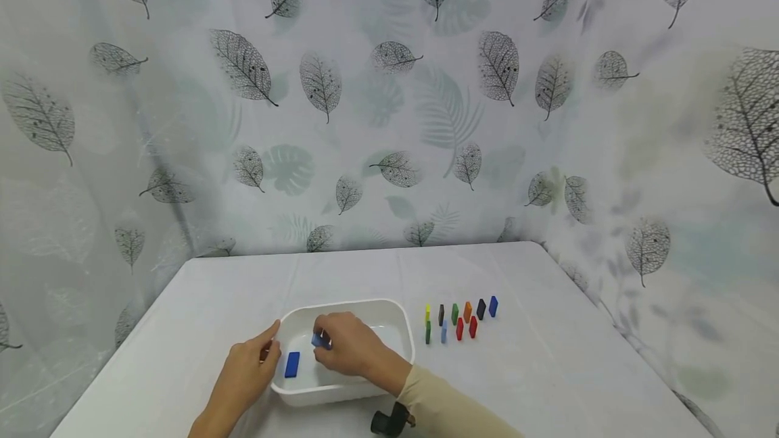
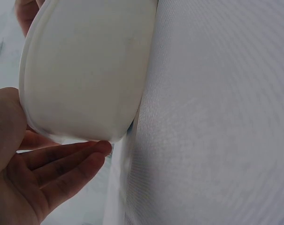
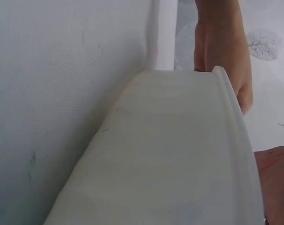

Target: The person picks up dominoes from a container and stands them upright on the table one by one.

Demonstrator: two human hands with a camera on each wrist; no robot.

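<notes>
A white plastic tub (image 1: 341,394) stands on the table. My left hand (image 1: 246,367) holds its left end, thumb at the rim and fingers along the outer wall. In the left wrist view those fingers (image 2: 69,176) touch the tub's side from outside. Inside the tub, my right hand (image 1: 349,343) pinches a light blue domino-like block (image 1: 320,341) between thumb and fingers. A dark blue block (image 1: 292,364) lies flat on the tub floor to the left. The tub wall (image 3: 179,140) hides the right fingertips in the right wrist view.
Right of the tub, several coloured blocks stand upright in two rows, among them an orange block (image 1: 467,311), a red block (image 1: 460,328) and a dark blue block (image 1: 493,306). A leaf-patterned curtain (image 1: 365,120) closes off the back and sides of the white table (image 1: 548,377).
</notes>
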